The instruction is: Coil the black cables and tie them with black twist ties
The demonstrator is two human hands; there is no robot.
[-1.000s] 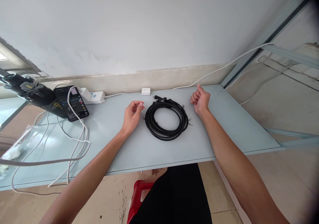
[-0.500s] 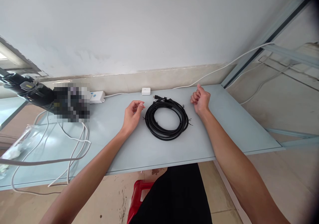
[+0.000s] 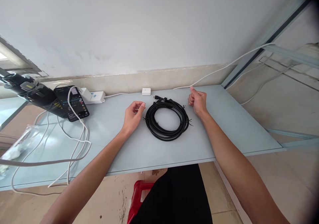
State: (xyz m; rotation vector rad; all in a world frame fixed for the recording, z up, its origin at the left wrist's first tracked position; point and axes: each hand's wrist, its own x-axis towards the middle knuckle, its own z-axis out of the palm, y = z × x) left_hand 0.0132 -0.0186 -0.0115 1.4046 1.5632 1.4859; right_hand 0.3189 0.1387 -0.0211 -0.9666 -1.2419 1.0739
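A coiled black cable [image 3: 166,136] lies on the light blue table, with thin black twist ties sticking out from its sides. Its connector end [image 3: 157,97] rests at the top of the ring and looks like an HDMI plug. Just left of the coil is my left hand [image 3: 134,114], its fingers loosely curled and the thumb tip close against the index finger; nothing shows in it. My right hand [image 3: 198,102] is closed in a fist with the thumb up, to the upper right of the coil. Neither hand grips the cable.
A small white box [image 3: 146,91] sits by the wall. On the left are a phone [image 3: 74,106] leaning on a black stand [image 3: 41,96], a white power strip [image 3: 97,97], loose white cables and a plastic bag [image 3: 18,147]. A red stool [image 3: 137,197] stands below the table [image 3: 149,154].
My right hand has shifted slightly left, toward the coil. My left hand and the cable stay nearly where they were. The phone, blurred before, now shows clearly.
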